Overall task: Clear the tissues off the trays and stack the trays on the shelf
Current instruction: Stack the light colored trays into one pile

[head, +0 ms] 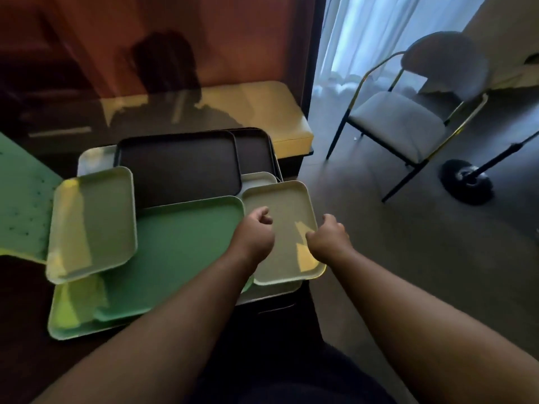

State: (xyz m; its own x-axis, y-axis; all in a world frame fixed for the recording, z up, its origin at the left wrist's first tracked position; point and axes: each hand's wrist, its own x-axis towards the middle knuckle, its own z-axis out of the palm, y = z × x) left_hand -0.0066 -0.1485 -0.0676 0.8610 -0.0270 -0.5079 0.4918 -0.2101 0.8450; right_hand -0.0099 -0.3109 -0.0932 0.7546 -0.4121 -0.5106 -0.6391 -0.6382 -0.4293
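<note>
Several trays lie overlapping on a dark surface in front of me. A small cream tray (pixel 285 205) sits at the right of the pile, partly on a large green tray (pixel 180 246). My left hand (pixel 256 228) is curled into a loose fist over the small tray's left part. My right hand (pixel 329 234) is closed on that tray's right rim, thumb on the inside. Another cream tray (pixel 93 223) lies tilted at the left, and a dark brown tray (pixel 180 164) sits behind it. I see no tissues on any tray.
A second dark tray (pixel 253 150) and a pale tray (pixel 96 158) lie at the back, a light-green one (pixel 67 319) underneath at the front left. Beyond the pile is a yellow-topped bench (pixel 262 109). A grey chair (pixel 399 123) and a stand's round base (pixel 466 182) are on the floor at right.
</note>
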